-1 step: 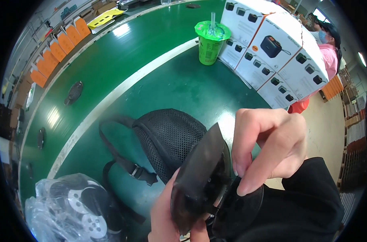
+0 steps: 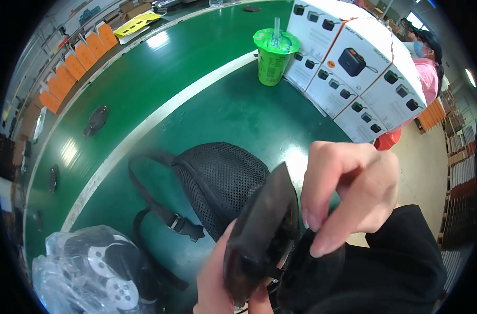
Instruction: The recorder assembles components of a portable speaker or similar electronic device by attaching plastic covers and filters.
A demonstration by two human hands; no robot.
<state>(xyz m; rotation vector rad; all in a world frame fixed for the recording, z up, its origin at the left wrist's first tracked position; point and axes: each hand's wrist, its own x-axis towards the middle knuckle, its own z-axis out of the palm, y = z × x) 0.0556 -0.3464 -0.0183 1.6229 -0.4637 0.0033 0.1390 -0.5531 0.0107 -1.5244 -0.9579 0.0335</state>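
Observation:
Close in front of me is a dark, glossy, curved piece (image 2: 259, 230) whose exact kind I cannot make out. It has two parts that meet at a narrow joint. My left hand (image 2: 216, 277) grips it from below and the left side, most of its fingers hidden behind. Thumb and finger of my right hand (image 2: 353, 193) pinch the upper edge of its right-hand part (image 2: 312, 269), which blends into my black sleeve. Just beyond it, a black mesh pouch (image 2: 223, 172) with a strap and buckle (image 2: 183, 226) rests on the green surface.
At lower left lies a clear plastic bag (image 2: 65, 272) of black and white round parts. A green cup (image 2: 271, 60) with a straw stands beside stacked white boxes (image 2: 348, 68). Dark oval pieces (image 2: 96, 120) lie beyond the white line. A person in pink (image 2: 428, 73) is behind the boxes.
The right-hand part of the dark piece and my right fingertips have shifted very slightly. Both hands keep their hold.

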